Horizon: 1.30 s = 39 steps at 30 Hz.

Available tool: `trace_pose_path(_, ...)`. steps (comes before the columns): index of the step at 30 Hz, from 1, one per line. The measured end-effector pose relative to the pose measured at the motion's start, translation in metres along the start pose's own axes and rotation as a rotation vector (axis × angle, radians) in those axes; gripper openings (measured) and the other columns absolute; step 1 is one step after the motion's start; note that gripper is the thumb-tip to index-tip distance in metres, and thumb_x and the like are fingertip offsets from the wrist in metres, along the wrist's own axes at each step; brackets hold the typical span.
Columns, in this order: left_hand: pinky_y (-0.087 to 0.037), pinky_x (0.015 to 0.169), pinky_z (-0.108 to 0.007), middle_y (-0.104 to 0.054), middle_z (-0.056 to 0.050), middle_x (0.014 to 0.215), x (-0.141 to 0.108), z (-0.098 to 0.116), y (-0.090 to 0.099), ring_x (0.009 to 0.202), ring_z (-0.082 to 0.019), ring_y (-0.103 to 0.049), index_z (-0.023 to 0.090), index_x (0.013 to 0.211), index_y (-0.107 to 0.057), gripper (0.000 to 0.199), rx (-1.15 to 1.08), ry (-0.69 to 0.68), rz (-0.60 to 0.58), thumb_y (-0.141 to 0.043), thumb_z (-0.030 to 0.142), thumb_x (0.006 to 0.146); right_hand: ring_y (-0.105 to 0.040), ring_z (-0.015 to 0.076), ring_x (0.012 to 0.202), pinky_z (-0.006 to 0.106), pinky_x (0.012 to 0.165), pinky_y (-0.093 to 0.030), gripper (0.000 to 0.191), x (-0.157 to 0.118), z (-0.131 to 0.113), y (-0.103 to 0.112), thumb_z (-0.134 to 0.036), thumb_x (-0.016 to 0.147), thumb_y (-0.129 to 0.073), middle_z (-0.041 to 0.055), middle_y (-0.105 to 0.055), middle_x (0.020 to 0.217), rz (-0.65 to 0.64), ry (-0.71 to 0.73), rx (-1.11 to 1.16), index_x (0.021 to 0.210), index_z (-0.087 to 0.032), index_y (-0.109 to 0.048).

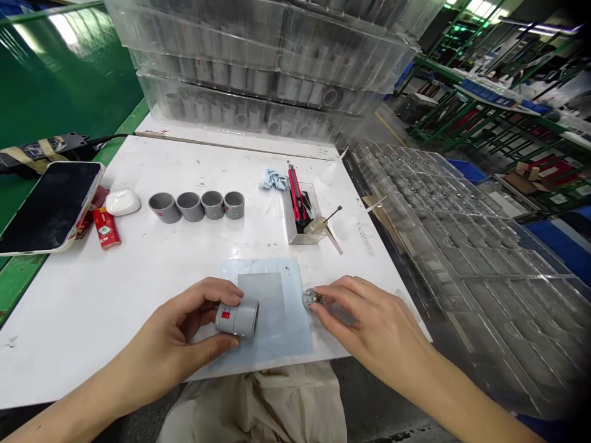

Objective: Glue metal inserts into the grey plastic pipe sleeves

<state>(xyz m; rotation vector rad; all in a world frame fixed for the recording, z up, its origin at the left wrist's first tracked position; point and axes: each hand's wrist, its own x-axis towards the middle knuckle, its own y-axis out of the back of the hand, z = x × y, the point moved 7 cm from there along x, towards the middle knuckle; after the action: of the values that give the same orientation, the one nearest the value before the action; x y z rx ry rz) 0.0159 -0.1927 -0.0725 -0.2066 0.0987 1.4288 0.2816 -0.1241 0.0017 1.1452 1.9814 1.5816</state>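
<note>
L grip (pixel 189 320) round coupling (pixel 241 317), R (pixel 364 314) on fitting (pixel 313 299)

Room for my right hand (pixel 369 320) runs up the white table (pixel 92 307) to the cutter tray (pixel 300 232), which blocks ahead; four grey pipe couplings (pixel 196 206) stand before my left hand (pixel 184 326).

On the white surface (pixel 92 307), a smartphone (pixel 50 208) lies at the left edge near a white earbud case (pixel 122 202) and a red lighter (pixel 106 227); four short grey pipe couplings (pixel 196 206) stand in a row; a crumpled blue cloth (pixel 274 180) lies just beside a white box (pixel 289 215) holding a red utility knife (pixel 296 194). Stacked clear plastic trays (pixel 258 61) rise behind the surface; more clear trays (pixel 452 258) lie to its right.
</note>
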Motion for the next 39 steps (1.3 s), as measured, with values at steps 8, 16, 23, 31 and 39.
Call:
trace_pose_path(8, -0.058, 0.104, -0.019, -0.066, -0.001, 0.135, 0.000, -0.002, 0.001, 0.127, -0.017, -0.067, 0.035, 0.114, -0.076, 0.028, -0.032, 0.020, -0.014, -0.088, 0.019, 0.094, -0.073, 0.0138, 0.083, 0.024, 0.074, -0.063, 0.020, -0.004, -0.030, -0.025, -0.031, 0.100, -0.078, 0.0002, -0.081, 0.103, 0.155, -0.203, 0.654, 0.119, -0.030, -0.083)
trace_pose_path(16, -0.059, 0.106, -0.021, -0.070, -0.001, 0.134, 0.000, 0.000, 0.002, 0.126, -0.018, -0.070, 0.036, 0.116, -0.078, 0.031, -0.023, 0.003, -0.008, -0.090, 0.021, 0.093, -0.074, 0.0142, 0.097, 0.024, 0.087, -0.062, 0.027, -0.006, -0.043, -0.049, -0.022, 0.095, -0.078, -0.0004, -0.079, 0.111, 0.160, -0.261, 0.876, 0.120, -0.032, -0.082)
trace_pose_path(23, -0.057, 0.107, -0.018, -0.071, 0.000, 0.133, 0.000, 0.003, 0.001, 0.126, -0.016, -0.070, 0.037, 0.116, -0.078, 0.031, -0.012, -0.006, -0.011, -0.090, 0.019, 0.093, -0.076, 0.0140, 0.100, 0.023, 0.089, -0.062, 0.027, -0.005, -0.043, -0.050, -0.020, 0.095, -0.077, 0.0000, -0.078, 0.112, 0.161, -0.256, 0.873, 0.119, -0.030, -0.082)
trace_pose_path(31, -0.057, 0.108, -0.018, -0.072, -0.001, 0.132, 0.000, 0.003, 0.001, 0.125, -0.016, -0.071, 0.036, 0.117, -0.079, 0.032, -0.031, -0.005, -0.008, -0.090, 0.017, 0.093, -0.077, 0.0132, 0.104, 0.021, 0.092, -0.063, 0.032, -0.006, -0.044, -0.044, -0.013, 0.092, -0.077, -0.0008, -0.078, 0.115, 0.217, -0.209, 0.815, 0.119, -0.031, -0.082)
trace_pose_path(39, -0.057, 0.105, -0.016, -0.072, 0.000, 0.130, 0.000, 0.006, 0.000, 0.123, -0.015, -0.072, 0.037, 0.116, -0.080, 0.032, -0.028, -0.003, -0.007, -0.090, 0.018, 0.093, -0.078, 0.0132, 0.104, 0.021, 0.093, -0.064, 0.030, -0.002, -0.046, -0.043, -0.010, 0.092, -0.075, 0.0010, -0.079, 0.113, 0.236, -0.179, 0.799, 0.115, -0.027, -0.082)
